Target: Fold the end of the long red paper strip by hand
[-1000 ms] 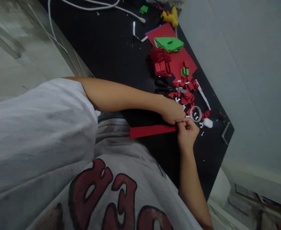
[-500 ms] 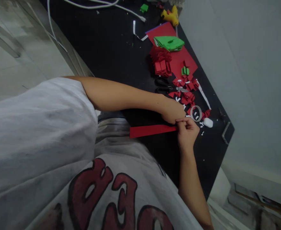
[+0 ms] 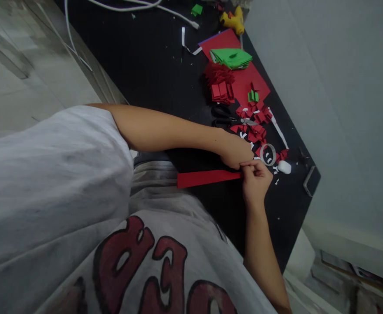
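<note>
A long red paper strip (image 3: 204, 178) runs from my waist across to my two hands, which meet at its far end. My right hand (image 3: 257, 179) is closed, thumb and index finger pinched together at the strip's end. My left hand (image 3: 237, 150) is curled in against it with its back to me. The left fingertips are hidden, as is the part of the strip between the hands. Just beyond are folded red paper pieces (image 3: 256, 132), a clear tape roll (image 3: 268, 155) and scissors (image 3: 222, 112) with black handles.
Green folded papers (image 3: 232, 59) and a red sheet (image 3: 252, 80) lie farther up the black table (image 3: 152, 74). A white rounded case (image 3: 284, 167) and a phone (image 3: 312, 181) are near the wall-side edge. A white cable (image 3: 178, 17) and a yellow object (image 3: 233, 21) lie at the top.
Both hands keep their grip and place at the strip's end. The view has shifted very slightly; nothing else visibly differs.
</note>
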